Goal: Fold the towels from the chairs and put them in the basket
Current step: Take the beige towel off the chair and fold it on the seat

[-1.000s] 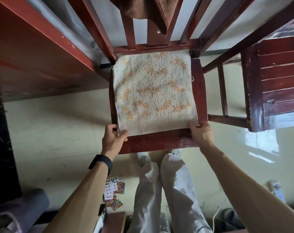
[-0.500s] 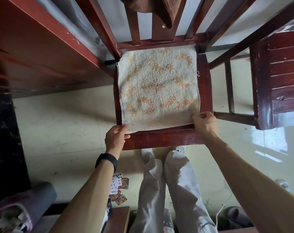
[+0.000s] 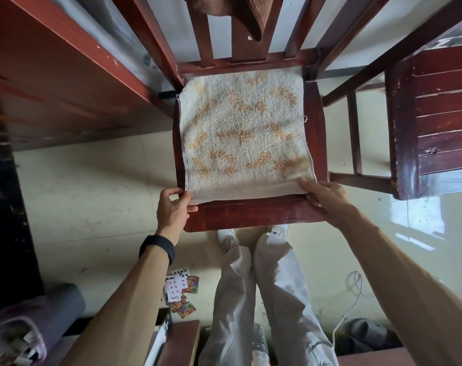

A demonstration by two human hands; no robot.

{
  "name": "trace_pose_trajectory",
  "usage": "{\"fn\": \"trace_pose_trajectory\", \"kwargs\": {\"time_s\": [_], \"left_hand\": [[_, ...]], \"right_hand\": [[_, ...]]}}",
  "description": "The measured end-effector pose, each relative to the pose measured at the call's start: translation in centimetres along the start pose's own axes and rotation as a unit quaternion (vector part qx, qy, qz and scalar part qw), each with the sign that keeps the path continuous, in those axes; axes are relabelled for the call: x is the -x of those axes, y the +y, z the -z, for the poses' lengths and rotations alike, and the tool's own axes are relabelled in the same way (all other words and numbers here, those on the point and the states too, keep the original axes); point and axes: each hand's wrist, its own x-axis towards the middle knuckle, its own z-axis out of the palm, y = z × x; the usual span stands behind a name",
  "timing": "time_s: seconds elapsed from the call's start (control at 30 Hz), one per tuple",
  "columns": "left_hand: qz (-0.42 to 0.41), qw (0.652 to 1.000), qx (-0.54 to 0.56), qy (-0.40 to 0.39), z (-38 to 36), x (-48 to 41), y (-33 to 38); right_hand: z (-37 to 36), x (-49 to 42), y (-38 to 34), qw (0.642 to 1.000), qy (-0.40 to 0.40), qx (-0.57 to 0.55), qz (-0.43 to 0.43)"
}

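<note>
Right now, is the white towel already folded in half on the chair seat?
No, the white towel lies spread flat over the chair seat, with the left hand and right hand only pinching its near corners.

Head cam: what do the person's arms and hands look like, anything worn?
Both forearms are bare, with no sleeves in view. The left hand has a black band, like a watch or fitness tracker, at the wrist. The right hand shows no glove, band or watch. No gloves on either.
</note>
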Motion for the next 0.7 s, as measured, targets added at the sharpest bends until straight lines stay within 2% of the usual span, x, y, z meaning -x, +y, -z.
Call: {"fn": "trace_pose_trajectory", "kwargs": {"time_s": [0.17,0.3,0.5,0.63,0.7], "left_hand": [[-0.017,1.0,-0.02,-0.006,-0.1,0.0,0.0],[-0.031,0.999,-0.031,0.017,0.3,0.1,-0.2],[-0.017,0.999,-0.032,0.018,0.9,0.2,-0.2],[-0.023,0.999,-0.043,0.02,0.8,0.2,0.4],[-0.024,0.999,-0.035,0.024,1.0,0.1,0.9]], "right_hand": [[-0.1,0.0,0.3,0.999,0.032,-0.012,0.012],[0.4,0.2,0.6,1.0,-0.019,-0.001,0.021],[0.5,0.0,0.8,0.99,0.076,0.084,0.079],[0.1,0.3,0.6,0.994,0.053,0.04,0.083],[0.0,0.8,0.4,0.991,0.071,0.041,0.103]]}}
